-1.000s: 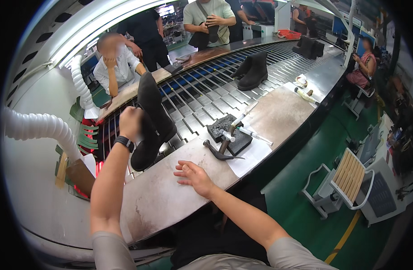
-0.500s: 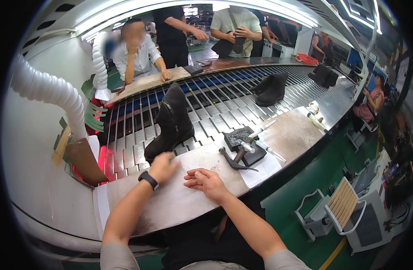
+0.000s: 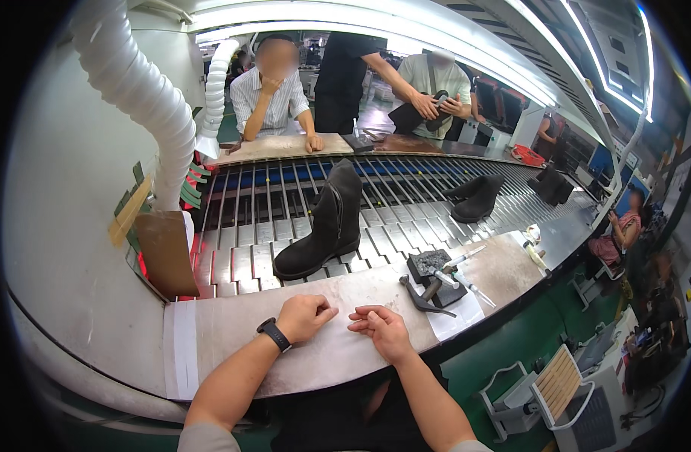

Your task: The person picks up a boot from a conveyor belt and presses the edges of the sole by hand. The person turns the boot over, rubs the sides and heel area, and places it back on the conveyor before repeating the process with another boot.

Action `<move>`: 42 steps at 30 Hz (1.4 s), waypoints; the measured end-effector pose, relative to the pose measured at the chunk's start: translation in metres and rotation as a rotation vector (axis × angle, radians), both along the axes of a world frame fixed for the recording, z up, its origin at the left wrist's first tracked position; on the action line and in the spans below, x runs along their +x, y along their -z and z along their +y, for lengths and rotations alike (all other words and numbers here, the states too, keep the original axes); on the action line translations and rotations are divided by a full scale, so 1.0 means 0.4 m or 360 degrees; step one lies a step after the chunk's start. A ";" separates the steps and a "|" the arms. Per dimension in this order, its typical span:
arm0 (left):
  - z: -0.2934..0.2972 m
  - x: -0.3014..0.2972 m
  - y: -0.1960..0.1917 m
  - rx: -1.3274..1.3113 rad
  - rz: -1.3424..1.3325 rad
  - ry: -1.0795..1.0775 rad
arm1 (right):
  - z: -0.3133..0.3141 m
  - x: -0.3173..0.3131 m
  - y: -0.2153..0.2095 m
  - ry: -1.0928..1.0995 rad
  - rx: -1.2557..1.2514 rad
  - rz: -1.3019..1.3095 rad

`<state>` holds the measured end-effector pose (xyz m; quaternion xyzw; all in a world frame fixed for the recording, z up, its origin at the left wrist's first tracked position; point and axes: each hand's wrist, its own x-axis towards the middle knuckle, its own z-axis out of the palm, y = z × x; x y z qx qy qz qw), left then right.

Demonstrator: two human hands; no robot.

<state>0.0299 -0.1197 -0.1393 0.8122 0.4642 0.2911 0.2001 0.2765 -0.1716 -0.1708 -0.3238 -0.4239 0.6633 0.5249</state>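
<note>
Over the near work surface [image 3: 240, 331], my left hand [image 3: 304, 318], with a dark watch on its wrist, is loosely closed with nothing visible in it. Beside it on the right is my right hand [image 3: 384, 331], empty, palm turned inward and fingers somewhat apart. The two hands do not touch. Just beyond them a black ankle boot [image 3: 326, 230] stands upright on the metal slat conveyor [image 3: 244, 252], toe to the left, its side zip partly undone. Right of my right hand lie a hammer [image 3: 427, 296], a dark foam block [image 3: 430, 262] and a white syringe-like tube [image 3: 475, 292].
More dark boots [image 3: 477, 200] stand farther along the conveyor. A brown board [image 3: 164, 252] and a white flexible duct [image 3: 146, 83] are at left. Across the conveyor a person in a striped shirt [image 3: 270, 98] leans on a ledge; others stand alongside. A slatted chair [image 3: 562, 384] is at right.
My left hand has come away from the boot's toe, back over the work surface, and curled. My right hand stays nearby. Across the conveyor, one person's hand now reaches the item another holds.
</note>
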 end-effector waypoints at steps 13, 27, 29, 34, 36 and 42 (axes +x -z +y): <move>-0.002 0.000 -0.006 -0.0082 0.0055 -0.0057 | -0.013 -0.020 0.002 0.0146 0.0165 -0.0224; -0.001 -0.007 0.007 -0.0014 0.0006 -0.0058 | -0.014 -0.024 0.009 0.0167 0.0258 -0.0238; -0.002 -0.015 0.012 -0.0019 -0.0030 -0.0040 | -0.014 -0.033 0.007 0.0177 0.0295 -0.0258; -0.005 -0.004 -0.003 -0.0036 0.0015 -0.0051 | -0.019 -0.026 0.005 0.0185 0.0294 -0.0218; -0.006 -0.006 -0.003 -0.0044 0.0024 -0.0055 | -0.020 -0.028 0.007 0.0181 0.0298 -0.0203; -0.006 -0.005 -0.003 -0.0032 0.0026 -0.0054 | -0.022 -0.030 0.001 0.0188 0.0296 -0.0213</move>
